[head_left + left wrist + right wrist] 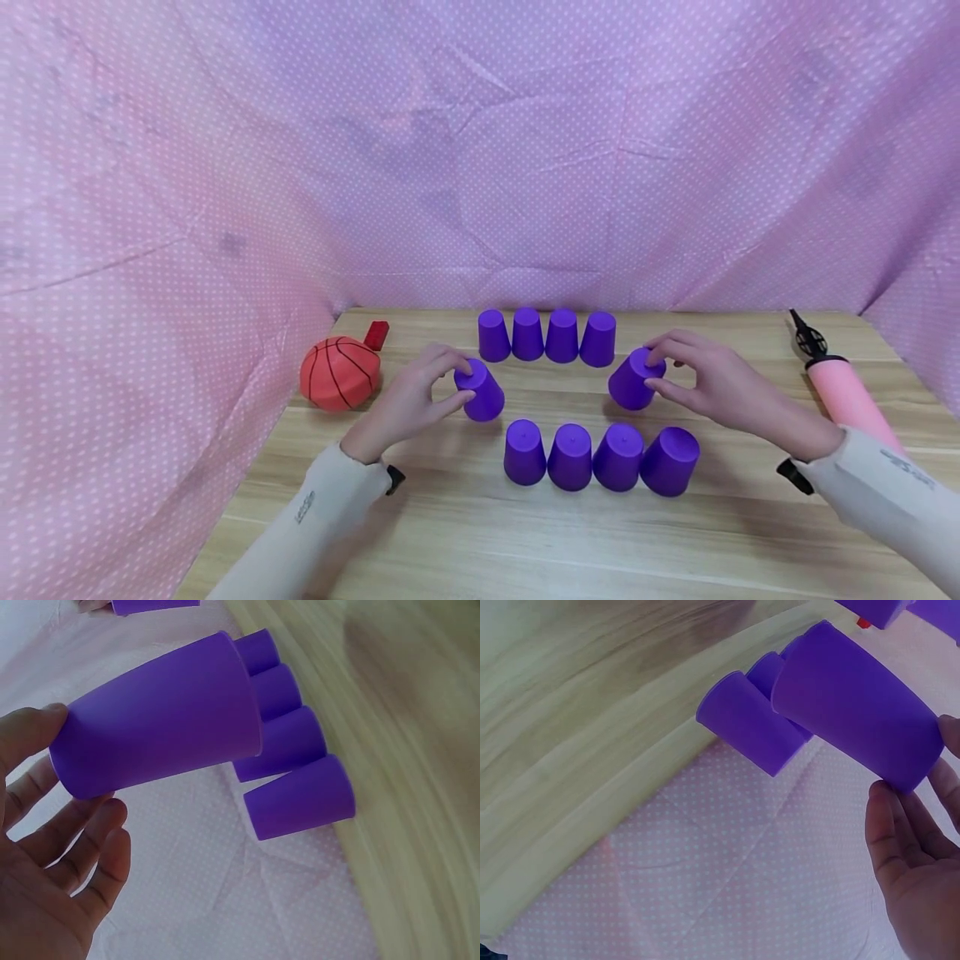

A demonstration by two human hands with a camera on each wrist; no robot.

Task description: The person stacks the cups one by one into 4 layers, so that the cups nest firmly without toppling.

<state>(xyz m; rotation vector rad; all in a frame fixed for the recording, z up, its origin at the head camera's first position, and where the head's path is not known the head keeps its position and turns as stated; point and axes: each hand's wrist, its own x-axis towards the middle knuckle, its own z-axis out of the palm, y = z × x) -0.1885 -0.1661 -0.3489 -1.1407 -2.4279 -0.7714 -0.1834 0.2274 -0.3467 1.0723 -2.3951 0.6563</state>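
Note:
Upside down and tilted, one purple cup (486, 398) is pinched near its closed end by my left hand (416, 396). My right hand (708, 379) pinches another purple cup (630, 385) the same way, at the right of the first. In the left wrist view the held cup (157, 716) looks raised off the table, and so does the one (855, 705) in the right wrist view. Behind the hands stands a row of several upturned purple cups (527, 335). A second row of several upturned cups (570, 458) stands nearer to me.
At the left lie an orange-red ball with black basketball lines (340, 373) and a small red block (377, 335). A pink hand pump with a black nozzle (851, 400) lies at the right. Pink dotted cloth (480, 208) hangs behind the wooden table (480, 550).

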